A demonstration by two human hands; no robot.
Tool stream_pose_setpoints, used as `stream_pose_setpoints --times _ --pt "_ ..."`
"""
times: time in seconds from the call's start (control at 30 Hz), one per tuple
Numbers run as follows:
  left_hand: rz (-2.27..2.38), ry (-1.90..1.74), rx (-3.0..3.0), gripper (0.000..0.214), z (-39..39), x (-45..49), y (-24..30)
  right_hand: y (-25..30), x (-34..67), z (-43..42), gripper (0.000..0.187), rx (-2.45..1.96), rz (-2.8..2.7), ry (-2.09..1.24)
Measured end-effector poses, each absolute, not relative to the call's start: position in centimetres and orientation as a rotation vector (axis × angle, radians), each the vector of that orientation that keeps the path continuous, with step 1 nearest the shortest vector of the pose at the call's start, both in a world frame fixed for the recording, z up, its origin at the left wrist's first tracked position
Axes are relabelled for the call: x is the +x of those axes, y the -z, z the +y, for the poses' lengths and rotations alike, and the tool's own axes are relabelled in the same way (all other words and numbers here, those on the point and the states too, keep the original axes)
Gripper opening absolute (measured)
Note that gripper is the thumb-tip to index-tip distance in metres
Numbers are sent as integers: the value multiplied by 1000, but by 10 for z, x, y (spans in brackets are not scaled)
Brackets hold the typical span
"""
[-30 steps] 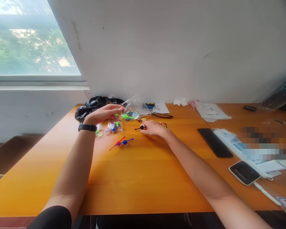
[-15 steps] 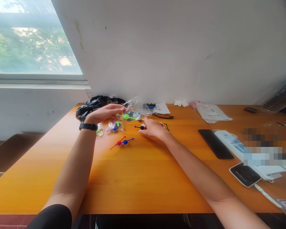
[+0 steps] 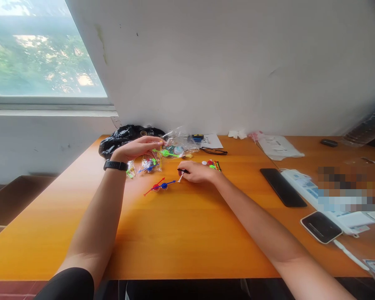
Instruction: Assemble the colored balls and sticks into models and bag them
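Note:
My left hand [image 3: 140,147], with a black band on the wrist, is at the back left, fingers closed on a clear plastic bag [image 3: 158,163]. Small coloured arrow pieces show in and around the bag. A green arrow spinner [image 3: 166,153] lies just right of its fingertips. My right hand [image 3: 195,171] pinches a black arrow spinner [image 3: 183,171] low over the table, a slim white part [image 3: 180,179] pointing down beneath it. The fingers partly cover the spinner. Nearer me lie a red arrow spinner [image 3: 155,187] and a blue arrow spinner [image 3: 164,186], overlapping.
Behind my left hand is a black plastic bag [image 3: 121,139]. Several coloured pieces [image 3: 217,165] lie right of my right hand. Glasses [image 3: 214,151] rest by the wall. To the right are a black phone [image 3: 283,188], a white-edged device [image 3: 321,227] and a white package [image 3: 281,148].
My right hand has moved slightly left and toward me. The black arrow spinner has turned in its fingers, and a white part now shows below. My left hand has stayed in place.

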State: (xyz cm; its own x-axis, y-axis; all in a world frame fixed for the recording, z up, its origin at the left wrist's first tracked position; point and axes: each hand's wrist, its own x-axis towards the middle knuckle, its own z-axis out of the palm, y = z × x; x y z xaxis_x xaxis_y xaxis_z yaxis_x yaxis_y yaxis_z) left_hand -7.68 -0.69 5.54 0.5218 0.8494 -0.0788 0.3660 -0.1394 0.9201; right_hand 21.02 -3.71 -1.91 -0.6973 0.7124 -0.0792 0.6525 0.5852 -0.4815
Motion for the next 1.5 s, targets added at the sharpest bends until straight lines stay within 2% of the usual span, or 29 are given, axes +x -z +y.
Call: stream_pose_setpoints --times 0.27,0.4,0.57,0.73,1.0,1.2,1.3,1.37,1.43,1.5 --pt "1011 -569 1749 49 -4 -79 -53 13 215 -28 23 -1314 -2430 -712" --pt "1016 -580 1748 50 -6 -78 -54 7 210 -32 22 -1618 -2323 -615" --pt "1031 -579 1742 49 -4 -80 -52 12 201 -41 42 -1920 -2293 -441" --pt "1032 -583 1736 48 -5 -79 -53 16 195 -48 24 -1829 -2364 -526" --pt "1025 -581 1749 49 -4 -80 -53 28 197 -43 17 -1677 -2331 -658" --pt "1031 -603 1736 52 -4 -84 -52 31 200 -27 29 -1357 -1941 -860" --pt "1034 -595 1742 53 -6 -84 -55 27 205 -21 29 -1195 -1708 -1153" --pt "1049 -588 1752 52 -7 -83 -56 21 213 -19 38 -1165 -1576 -1313" --pt "1061 -580 1760 53 -8 -83 -56 12 224 -16 52 -1149 -1486 -1330" --pt "1060 -574 1765 54 -7 -84 -55 2 237 -12 55 -1134 -1401 -1246"
